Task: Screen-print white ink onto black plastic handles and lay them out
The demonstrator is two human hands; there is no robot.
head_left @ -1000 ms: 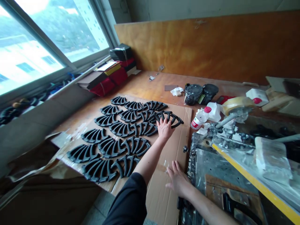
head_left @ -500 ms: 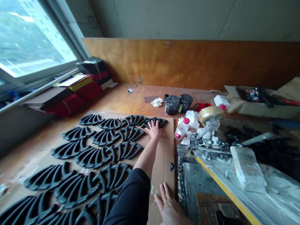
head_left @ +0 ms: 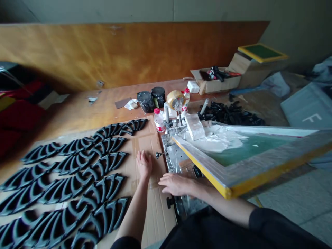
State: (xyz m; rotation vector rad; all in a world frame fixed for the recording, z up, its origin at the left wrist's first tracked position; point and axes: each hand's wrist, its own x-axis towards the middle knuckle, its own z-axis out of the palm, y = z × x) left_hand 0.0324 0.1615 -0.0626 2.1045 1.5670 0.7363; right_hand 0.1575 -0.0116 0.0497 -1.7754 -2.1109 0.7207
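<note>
Several black fan-shaped plastic parts (head_left: pixel 77 166) lie in rows on a flat cardboard sheet (head_left: pixel 145 138) on the wooden bench. My left hand (head_left: pixel 144 164) rests flat on bare cardboard just right of the rows, fingers stretched out, holding nothing. My right hand (head_left: pixel 175 183) lies palm down with fingers spread at the cardboard's right edge, beside the metal base of the screen-printing jig (head_left: pixel 178 159). The yellow-framed printing screen (head_left: pixel 249 152) is tilted up over that base.
A small red-capped bottle (head_left: pixel 158 121), a tape roll (head_left: pixel 175 99) and two black jars (head_left: pixel 150 99) stand behind the jig. A heap of black parts (head_left: pixel 230 114) and an open carton (head_left: pixel 216 81) sit at the back right. A plywood board (head_left: pixel 129 52) lines the wall.
My view has swung right, away from the window. My left hand has left the far black part and drawn back onto bare cardboard. My right hand has moved up beside the jig.
</note>
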